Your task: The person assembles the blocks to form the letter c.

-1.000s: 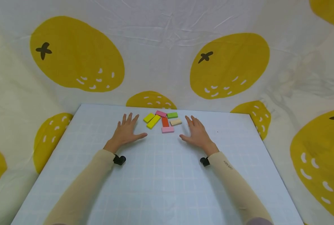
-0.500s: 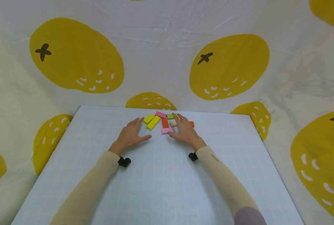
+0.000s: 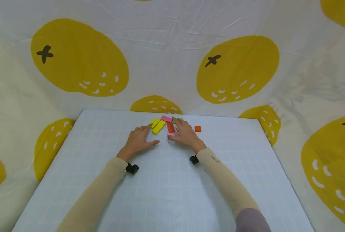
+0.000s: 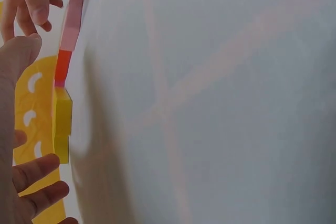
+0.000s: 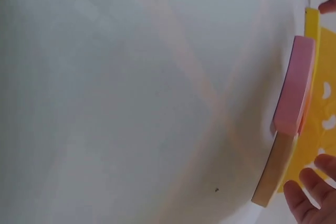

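A cluster of small coloured blocks lies flat near the table's far edge. My left hand [image 3: 136, 140] is beside its left side, thumb spread and fingertips by the two yellow blocks [image 3: 159, 127]. Over the right side hovers my right hand [image 3: 186, 132], fingers loosely bent, partly covering a green block [image 3: 180, 119] and a light pink block [image 3: 172, 134]. A red block [image 3: 171, 127] and a darker pink block [image 3: 166, 119] lie between the hands. The right wrist view shows a beige block [image 5: 275, 169] near the right fingertips; neither hand visibly grips anything.
An orange block [image 3: 198, 129] lies apart, right of the right hand. The table [image 3: 163, 187] has a pale, faintly checked cover. Behind it hangs a white cloth [image 3: 161, 58] printed with large yellow fruit.
My right hand has moved left over the cluster, and the orange block has come into sight behind it. My left hand has shifted right towards the yellow blocks. The blocks look nearly unmoved.
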The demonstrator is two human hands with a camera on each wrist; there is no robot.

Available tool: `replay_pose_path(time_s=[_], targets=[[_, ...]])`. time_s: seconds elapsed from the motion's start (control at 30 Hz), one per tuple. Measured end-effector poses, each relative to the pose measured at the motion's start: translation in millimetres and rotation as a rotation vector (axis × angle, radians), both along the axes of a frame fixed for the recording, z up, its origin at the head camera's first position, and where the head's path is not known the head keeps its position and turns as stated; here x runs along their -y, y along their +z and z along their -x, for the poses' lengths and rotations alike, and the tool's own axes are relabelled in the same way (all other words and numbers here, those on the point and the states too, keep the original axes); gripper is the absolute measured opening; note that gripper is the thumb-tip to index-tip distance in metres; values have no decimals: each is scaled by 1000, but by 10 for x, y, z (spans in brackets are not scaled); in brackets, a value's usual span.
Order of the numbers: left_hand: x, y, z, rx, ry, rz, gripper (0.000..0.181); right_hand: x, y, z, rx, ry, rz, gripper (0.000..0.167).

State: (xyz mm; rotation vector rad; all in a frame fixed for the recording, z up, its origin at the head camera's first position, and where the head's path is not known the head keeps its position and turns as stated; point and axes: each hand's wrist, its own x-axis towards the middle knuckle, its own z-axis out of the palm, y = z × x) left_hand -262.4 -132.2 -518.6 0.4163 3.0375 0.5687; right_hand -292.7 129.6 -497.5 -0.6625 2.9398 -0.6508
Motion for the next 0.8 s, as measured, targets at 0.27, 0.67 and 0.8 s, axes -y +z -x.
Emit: replay_pose_path(time_s=[0.27, 0.67, 0.8], targets=[[-81, -11, 45, -19, 3, 36, 94, -23, -51, -8, 24, -3, -3, 92], [-160, -62, 102, -55, 46, 60, 63, -64, -116, -42, 47, 40, 23, 71], [-195, -74, 117, -60, 60, 58, 60, -67, -134, -60, 73, 34, 26, 66]])
